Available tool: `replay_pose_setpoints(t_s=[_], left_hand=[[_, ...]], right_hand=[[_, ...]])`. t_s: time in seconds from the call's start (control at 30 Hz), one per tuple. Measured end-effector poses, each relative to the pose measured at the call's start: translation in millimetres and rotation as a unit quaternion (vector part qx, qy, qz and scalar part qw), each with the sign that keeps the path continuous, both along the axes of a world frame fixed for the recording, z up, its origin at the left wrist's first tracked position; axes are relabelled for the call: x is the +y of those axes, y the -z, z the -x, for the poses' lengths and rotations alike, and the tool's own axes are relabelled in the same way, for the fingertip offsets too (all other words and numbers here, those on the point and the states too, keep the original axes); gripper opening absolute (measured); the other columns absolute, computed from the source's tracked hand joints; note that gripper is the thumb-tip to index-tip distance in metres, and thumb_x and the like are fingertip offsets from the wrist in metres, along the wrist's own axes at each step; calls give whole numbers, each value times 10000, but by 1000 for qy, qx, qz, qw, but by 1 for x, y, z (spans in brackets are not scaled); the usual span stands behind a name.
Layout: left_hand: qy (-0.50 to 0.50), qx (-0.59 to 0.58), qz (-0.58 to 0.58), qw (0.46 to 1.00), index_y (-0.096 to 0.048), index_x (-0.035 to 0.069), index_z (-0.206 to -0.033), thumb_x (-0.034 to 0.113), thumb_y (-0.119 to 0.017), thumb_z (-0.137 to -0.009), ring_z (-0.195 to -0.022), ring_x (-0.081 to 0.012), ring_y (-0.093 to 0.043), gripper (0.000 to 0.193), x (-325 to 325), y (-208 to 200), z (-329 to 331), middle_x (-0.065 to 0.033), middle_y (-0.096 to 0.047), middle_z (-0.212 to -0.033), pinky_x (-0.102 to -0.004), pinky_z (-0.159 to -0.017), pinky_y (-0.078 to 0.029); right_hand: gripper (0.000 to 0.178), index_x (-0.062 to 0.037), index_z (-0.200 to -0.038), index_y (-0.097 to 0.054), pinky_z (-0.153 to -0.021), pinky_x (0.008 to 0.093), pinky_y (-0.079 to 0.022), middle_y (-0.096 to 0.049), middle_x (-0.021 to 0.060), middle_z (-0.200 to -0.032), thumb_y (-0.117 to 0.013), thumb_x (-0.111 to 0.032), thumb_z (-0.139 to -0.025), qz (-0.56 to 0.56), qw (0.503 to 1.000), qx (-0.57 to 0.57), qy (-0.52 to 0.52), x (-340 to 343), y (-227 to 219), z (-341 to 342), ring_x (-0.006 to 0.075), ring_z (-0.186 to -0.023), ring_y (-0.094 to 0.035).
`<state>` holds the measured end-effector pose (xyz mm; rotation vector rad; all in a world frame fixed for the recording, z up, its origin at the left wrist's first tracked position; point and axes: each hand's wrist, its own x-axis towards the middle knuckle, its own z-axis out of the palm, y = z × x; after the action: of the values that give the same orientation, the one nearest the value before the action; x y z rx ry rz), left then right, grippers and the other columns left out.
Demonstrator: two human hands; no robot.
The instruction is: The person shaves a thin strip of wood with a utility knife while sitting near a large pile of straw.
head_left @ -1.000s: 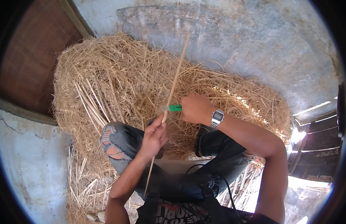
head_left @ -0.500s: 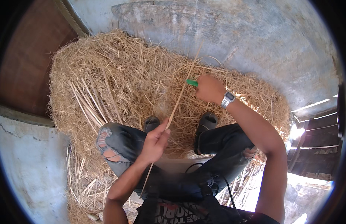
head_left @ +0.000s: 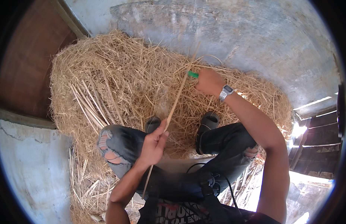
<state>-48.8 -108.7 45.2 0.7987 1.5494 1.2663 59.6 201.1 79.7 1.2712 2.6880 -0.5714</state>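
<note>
A long, thin strip of pale cane or bamboo (head_left: 177, 98) runs aslant from the wall side down over my lap. My left hand (head_left: 153, 146) is closed round it near its middle, between my knees. Farther up, my right hand (head_left: 211, 81) is closed on a small green tool (head_left: 193, 74), whose end meets or lies very near the strip. Its working edge is too small to make out. A wristwatch (head_left: 226, 92) is on my right wrist.
Straw-like shavings (head_left: 124, 71) are heaped round my feet. Several pale split sticks (head_left: 89, 106) lean at my left knee. Beyond the heap stands a worn blue-grey wall (head_left: 232, 33); a brown panel (head_left: 35, 63) is at the left. A black cable (head_left: 229, 186) hangs by my right thigh.
My right hand with the green tool has moved slightly farther up along the strip, away from me. My left hand keeps its hold, with the strip at nearly the same slant.
</note>
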Motion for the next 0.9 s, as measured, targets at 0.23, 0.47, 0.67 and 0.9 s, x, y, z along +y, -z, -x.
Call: replay_pose_setpoints(t_s=[0.23, 0.47, 0.67, 0.9], left_hand=[[117, 112, -13, 987, -470, 10, -1513, 125, -584, -1049, -643, -51, -428, 492, -6, 5, 2, -1, -490, -691, -233, -614, -424], [136, 11, -40, 990, -449, 41, -1542, 194, -570, -1072, -630, -44, -436, 509, -4, 0, -6, 27, -520, -726, -233, -589, -397], [125, -169, -33, 977, -363, 39, -1571, 145, -503, -1090, -513, -34, -342, 512, 0, 2, -3, 67, -386, -629, -231, -497, -298], [200, -175, 0, 964, -508, 14, -1387, 209, -414, -1117, -500, -58, -468, 346, 6, -11, 5, 2, -542, -670, -219, -488, -362]], right_hand=[[278, 67, -875, -704, -686, 470, -594, -721, 266, -815, -680, -201, -805, -103, 974, 70, 189, 104, 33, -70, 385, -755, -728], [263, 8, -854, -706, -518, 382, -452, -611, 92, -649, -682, -252, -882, 7, 885, 353, 303, 120, 42, -104, 213, -569, -594], [337, -62, -982, -662, -441, 266, -262, -272, -73, -572, -623, -395, -1015, 365, 639, 617, 279, 65, -14, -73, 68, -449, -324], [415, -63, -910, -642, -432, 260, -258, -322, -75, -566, -618, -457, -1035, 321, 773, 511, 197, 40, -8, -50, 66, -434, -303]])
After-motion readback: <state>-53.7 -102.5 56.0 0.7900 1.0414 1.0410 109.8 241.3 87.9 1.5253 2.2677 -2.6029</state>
